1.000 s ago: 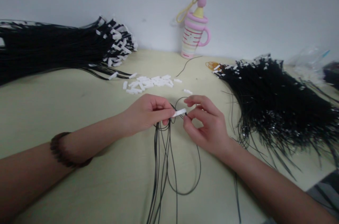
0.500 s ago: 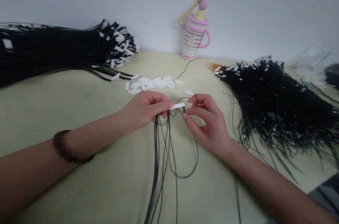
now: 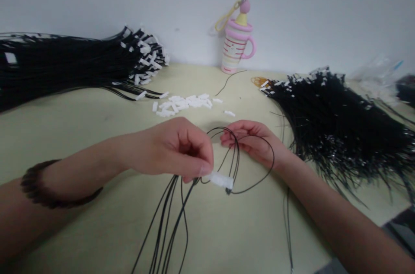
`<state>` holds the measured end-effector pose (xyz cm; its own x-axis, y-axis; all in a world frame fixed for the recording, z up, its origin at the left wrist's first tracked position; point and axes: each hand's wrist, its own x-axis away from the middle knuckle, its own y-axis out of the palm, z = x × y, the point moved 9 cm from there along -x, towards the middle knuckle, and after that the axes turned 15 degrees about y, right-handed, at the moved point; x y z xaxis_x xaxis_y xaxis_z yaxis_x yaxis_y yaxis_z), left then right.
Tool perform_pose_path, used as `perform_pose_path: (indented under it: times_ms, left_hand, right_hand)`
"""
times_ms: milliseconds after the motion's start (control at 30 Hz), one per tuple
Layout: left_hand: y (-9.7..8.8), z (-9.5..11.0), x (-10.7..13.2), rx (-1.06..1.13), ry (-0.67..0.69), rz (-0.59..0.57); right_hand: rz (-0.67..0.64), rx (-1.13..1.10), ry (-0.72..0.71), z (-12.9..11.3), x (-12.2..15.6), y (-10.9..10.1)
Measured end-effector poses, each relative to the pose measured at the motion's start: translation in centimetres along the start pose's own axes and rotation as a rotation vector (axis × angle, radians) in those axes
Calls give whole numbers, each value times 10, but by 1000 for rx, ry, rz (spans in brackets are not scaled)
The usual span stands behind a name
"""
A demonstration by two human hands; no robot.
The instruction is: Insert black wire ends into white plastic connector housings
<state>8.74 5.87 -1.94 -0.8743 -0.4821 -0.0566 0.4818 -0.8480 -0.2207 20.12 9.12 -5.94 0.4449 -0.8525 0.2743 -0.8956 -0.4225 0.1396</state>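
Note:
My left hand is closed in a pinch on a small white plastic piece, which sits on the end of a thin black cord. Several black cords hang from that hand toward me. My right hand lies just beyond, fingers curled around the looped black cords that arc between the two hands. A loose heap of white plastic pieces lies on the pale yellow table behind my hands.
A big bundle of black cords with white ends lies at the back left. Another black cord pile spreads at the right. A pink striped cup stands by the wall. Clear plastic bags sit far right.
My left hand has pulled toward me with the white piece and its cord. My right hand let go of the piece's end and now holds the cord loops farther back.

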Motion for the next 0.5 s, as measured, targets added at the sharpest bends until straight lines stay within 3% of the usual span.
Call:
perform_pose_path:
  times_ms: [100, 200, 300, 500]
  left_hand:
    - [4, -8, -4, -182, 12, -42]
    - [3, -16, -7, -268, 37, -31]
    - [3, -18, -9, -303, 62, -32]
    - [11, -8, -9, -327, 103, -80]
  right_hand:
    - [-18, -171, 130, 5, -3, -10]
    - [15, -197, 219, 6, -1, -15]
    - [35, -35, 169, -3, 3, -13]
    - [-139, 208, 105, -3, 9, 3]
